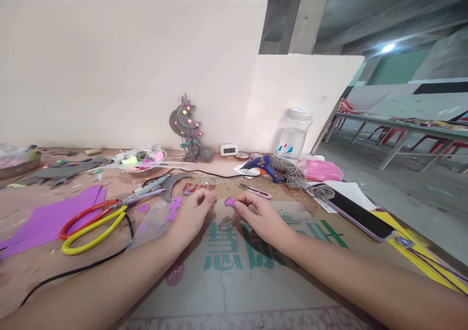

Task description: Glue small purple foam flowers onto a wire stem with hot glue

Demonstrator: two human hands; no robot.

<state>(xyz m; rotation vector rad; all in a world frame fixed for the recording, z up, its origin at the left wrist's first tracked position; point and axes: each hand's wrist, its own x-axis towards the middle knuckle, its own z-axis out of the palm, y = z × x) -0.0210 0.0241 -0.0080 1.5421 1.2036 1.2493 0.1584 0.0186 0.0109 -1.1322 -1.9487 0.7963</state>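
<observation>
The water bottle (pixel 292 137) stands upright just beyond the blue glue gun (pixel 263 166); a sleeve or a tug on tangled things there could knock it over and wet the cardboard (pixel 234 291), though it looks fairly stable.

The open red-and-yellow-handled scissors (pixel 93 225) lie beside the left forearm, over the black cable (pixel 78 270). An arm swinging outwards could catch a handle, or drag the cable and shift both.

The phone (pixel 360 213) lies near the table's right side, where the right elbow could nudge it.

The glue gun lies on its side, close to the grey yarn (pixel 292 173); if it is hot, a careless reach could burn a finger or melt fibres. The pink-handled snips (pixel 255 191) lie just beyond the right hand (pixel 261 218), so a fingertip could meet their point.

Smallest is the purple piece (pixel 229 202), pinched between right thumb and forefinger above the cardboard, apparently with a thin grey strand (pixel 228 219). Its small size invites slipping or creasing. The left hand (pixel 193 213) has its fingertips drawn together; whether they grip anything cannot be told.
</observation>
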